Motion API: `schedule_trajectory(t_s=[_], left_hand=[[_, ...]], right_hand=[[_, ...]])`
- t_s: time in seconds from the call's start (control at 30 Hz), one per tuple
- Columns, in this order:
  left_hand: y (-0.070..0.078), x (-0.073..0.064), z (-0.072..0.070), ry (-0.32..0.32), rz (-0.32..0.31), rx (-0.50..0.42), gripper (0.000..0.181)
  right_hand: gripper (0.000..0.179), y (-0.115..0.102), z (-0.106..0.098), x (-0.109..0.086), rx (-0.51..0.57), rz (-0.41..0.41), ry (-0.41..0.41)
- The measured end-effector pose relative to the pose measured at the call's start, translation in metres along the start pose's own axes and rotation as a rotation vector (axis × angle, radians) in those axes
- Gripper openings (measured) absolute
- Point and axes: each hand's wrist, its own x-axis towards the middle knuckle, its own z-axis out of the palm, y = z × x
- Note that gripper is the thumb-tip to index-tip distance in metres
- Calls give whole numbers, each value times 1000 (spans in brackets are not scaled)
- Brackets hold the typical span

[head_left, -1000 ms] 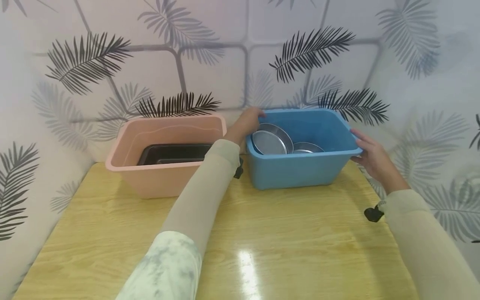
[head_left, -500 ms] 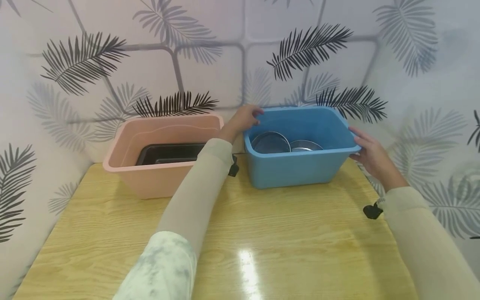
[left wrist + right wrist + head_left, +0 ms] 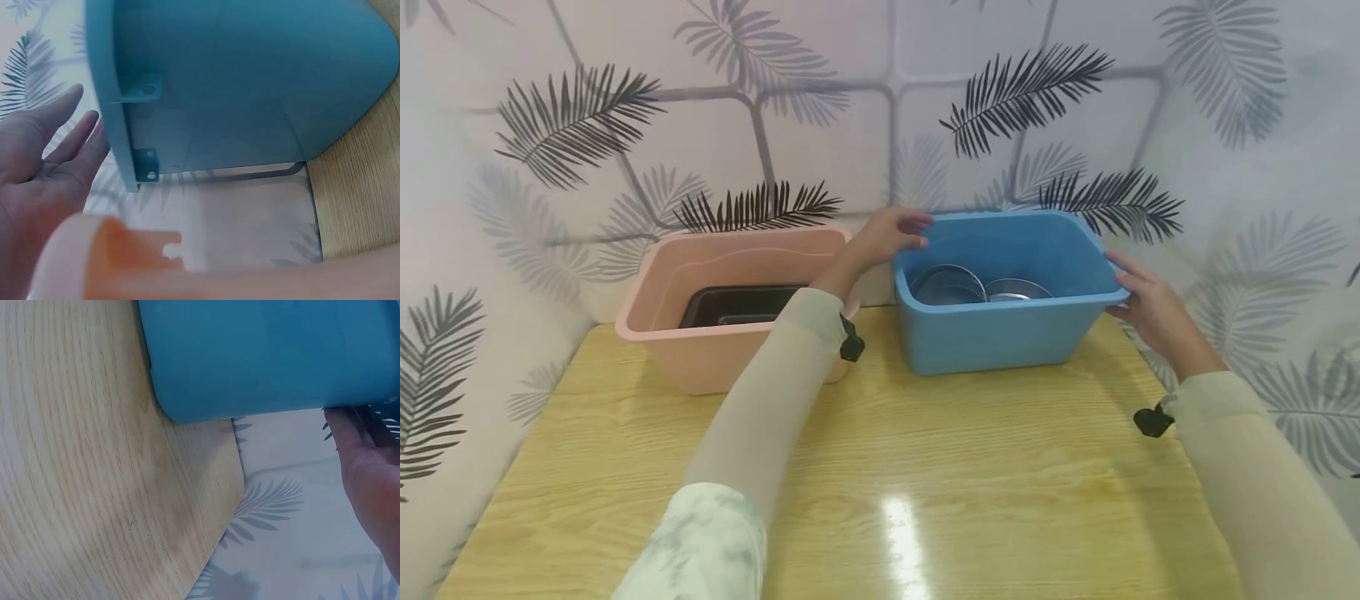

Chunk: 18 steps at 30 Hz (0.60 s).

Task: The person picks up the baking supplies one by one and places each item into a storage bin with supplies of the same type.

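A blue plastic bin (image 3: 992,337) stands at the right on the wooden table, against the wall. Inside it lie round metal pans; one pan (image 3: 951,292) leans at the left end, and the rim of another pan (image 3: 1018,289) shows beside it. My left hand (image 3: 883,237) is at the bin's back left corner, fingers loosely extended and holding nothing; the left wrist view puts its fingertips right beside the rim (image 3: 103,94). At the opposite end my right hand (image 3: 1153,312) grips the rim, with fingers tucked beneath it in the right wrist view.
To the left stands a pink plastic bin (image 3: 700,358) with a black rectangular tray (image 3: 733,304) in it. My left forearm passes over its right end. A leaf-patterned wall covering (image 3: 850,150) rises directly behind both bins.
The leaning pan has dropped lower in the blue bin. My left hand has come off the rim, its fingers loosening and its wrist shifting left. My right hand keeps its hold.
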Motion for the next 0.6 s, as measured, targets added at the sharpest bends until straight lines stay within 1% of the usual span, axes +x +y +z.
schedule_trajectory(t_s=[0.07, 0.2, 0.3, 0.37, 0.4, 0.5, 0.57, 0.6], left_hand=[[5, -6, -1, -3, 9, -27, 46], [13, -19, 0, -4, 41, -115, 47], [18, -32, 2, -20, 78, -195, 49], [21, -43, 3, -35, 78, -224, 49], [23, -49, 3, -42, 78, -233, 50], [26, -69, 5, -55, 62, -241, 50], [28, -82, 6, -48, 48, -234, 50], [28, -88, 6, -40, 46, -232, 49]], right_hand=[[60, 0, -3, 0, -41, -3, 15], [63, 0, -8, -1, -133, -16, 107], [66, 0, -9, -4, -221, -24, 208], [66, -1, -8, -7, -299, -37, 293], [66, -2, -7, -9, -355, -47, 342], [61, -7, -1, -16, -509, -125, 482], [56, -12, 6, -24, -575, -204, 546], [54, -14, 12, -27, -607, -256, 566]])
